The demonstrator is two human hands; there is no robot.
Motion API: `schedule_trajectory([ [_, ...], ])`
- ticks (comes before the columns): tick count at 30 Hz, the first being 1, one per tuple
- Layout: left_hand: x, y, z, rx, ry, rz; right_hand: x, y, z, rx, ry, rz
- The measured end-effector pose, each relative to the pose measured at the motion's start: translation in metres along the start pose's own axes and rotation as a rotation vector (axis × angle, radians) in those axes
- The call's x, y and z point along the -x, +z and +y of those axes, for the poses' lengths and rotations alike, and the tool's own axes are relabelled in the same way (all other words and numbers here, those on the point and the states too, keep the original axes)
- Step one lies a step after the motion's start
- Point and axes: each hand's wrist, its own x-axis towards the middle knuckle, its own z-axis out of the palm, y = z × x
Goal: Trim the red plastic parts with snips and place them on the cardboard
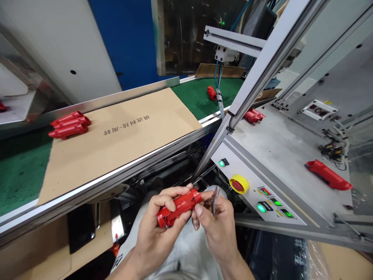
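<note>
Above my lap, my left hand has its fingers wrapped around a hollow red plastic part, which is tilted up to the right. The part has slots and openings along its side and a round collar at the upper end. Close against that collar is my right hand, its thumb and index finger by the part's end. In the right hand's fingers sits a small tool with a thin, shiny handle; its working end is hidden, so its kind cannot be made out.
A cardboard sheet lies on the green conveyor belt, with several red parts at its left end. Another red part is farther along. At right, a machine bench carries red pieces, below an emergency stop button and metal post.
</note>
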Motion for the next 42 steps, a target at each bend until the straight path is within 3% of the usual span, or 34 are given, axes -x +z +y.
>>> schedule_trajectory([
  [7, -0.004, 0.007, 0.003, -0.043, 0.051, 0.055, 0.002, -0.011, -0.005, 0.101, -0.099, -0.027],
  [13, 0.000, 0.014, 0.005, -0.042, 0.030, 0.148, 0.004, -0.033, -0.026, 0.842, -0.524, 0.055],
  [17, 0.000, 0.021, 0.003, -0.034, 0.019, 0.168, 0.005, -0.036, -0.025, 1.082, -0.703, 0.081],
  [29, 0.012, 0.030, -0.003, -0.134, 0.137, 0.208, 0.010, -0.032, -0.015, 1.225, -0.735, 0.152],
  [42, 0.015, 0.029, -0.013, -0.188, 0.203, 0.214, 0.006, -0.033, -0.015, 1.236, -0.746, 0.140],
])
